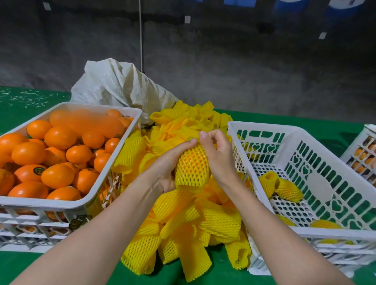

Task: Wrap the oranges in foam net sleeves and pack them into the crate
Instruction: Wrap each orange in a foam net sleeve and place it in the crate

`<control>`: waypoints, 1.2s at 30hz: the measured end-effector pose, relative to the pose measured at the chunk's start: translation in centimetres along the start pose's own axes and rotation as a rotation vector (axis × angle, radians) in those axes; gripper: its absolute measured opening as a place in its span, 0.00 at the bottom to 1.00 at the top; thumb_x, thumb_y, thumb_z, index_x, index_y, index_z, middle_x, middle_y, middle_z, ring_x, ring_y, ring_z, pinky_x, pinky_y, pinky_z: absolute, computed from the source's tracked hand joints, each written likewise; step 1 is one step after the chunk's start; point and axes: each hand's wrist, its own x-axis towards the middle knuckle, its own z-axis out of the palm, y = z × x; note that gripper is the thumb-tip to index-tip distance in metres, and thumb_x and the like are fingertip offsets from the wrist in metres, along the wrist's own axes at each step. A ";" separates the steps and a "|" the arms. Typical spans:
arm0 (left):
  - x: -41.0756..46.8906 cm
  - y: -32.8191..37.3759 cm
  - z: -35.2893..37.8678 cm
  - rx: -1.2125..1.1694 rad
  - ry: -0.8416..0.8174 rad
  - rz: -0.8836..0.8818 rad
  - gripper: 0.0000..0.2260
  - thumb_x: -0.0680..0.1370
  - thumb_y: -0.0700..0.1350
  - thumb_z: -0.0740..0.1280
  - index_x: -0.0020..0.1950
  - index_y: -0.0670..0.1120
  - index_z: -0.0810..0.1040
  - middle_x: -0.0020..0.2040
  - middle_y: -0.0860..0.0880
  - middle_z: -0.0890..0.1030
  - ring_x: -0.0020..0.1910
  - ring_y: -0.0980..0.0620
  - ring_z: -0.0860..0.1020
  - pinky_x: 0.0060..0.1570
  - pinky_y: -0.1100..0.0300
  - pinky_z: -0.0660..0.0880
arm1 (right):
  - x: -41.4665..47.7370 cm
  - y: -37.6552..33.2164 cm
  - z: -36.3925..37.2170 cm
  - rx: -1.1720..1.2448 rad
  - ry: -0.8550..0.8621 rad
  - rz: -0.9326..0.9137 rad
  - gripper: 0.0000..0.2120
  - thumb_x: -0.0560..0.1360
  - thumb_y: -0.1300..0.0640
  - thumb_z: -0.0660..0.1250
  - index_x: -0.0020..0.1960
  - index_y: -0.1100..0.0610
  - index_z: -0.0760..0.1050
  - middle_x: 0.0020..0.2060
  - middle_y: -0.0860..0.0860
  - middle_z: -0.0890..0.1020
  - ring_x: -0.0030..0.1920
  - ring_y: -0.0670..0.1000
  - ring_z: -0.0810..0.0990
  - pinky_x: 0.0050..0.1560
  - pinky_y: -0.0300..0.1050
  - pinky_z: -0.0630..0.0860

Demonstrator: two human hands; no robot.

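- Two hands are curled round a yellow foam-net-sleeved orange point(192, 167): left hand point(170, 163) cupped beneath, right hand point(219, 157) pinching its far end.
- Its long axis runs away from the person.
- The white slotted plastic crate point(307, 230) lies just right, nearer the right hand; its left wall stands between.
- Beneath, loose yellow sleeves point(203, 221) are piled.

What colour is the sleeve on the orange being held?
Yellow, a diamond mesh; the sleeve shows orange through its holes. Head view.

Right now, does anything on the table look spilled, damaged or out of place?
Nothing looks damaged. Loose sleeves sprawl in a heap between the left crate and right crate, some leaning on the right one. White scraps litter the table at far left.
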 end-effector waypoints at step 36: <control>8.2 -9.1 13.8 0.891 0.091 0.241 0.16 0.81 0.29 0.54 0.68 0.36 0.70 0.60 0.37 0.77 0.59 0.44 0.76 0.55 0.60 0.74 | 2.6 11.1 -20.2 -1.278 -0.732 0.606 0.35 0.69 0.60 0.72 0.71 0.56 0.60 0.63 0.57 0.71 0.55 0.55 0.73 0.46 0.47 0.74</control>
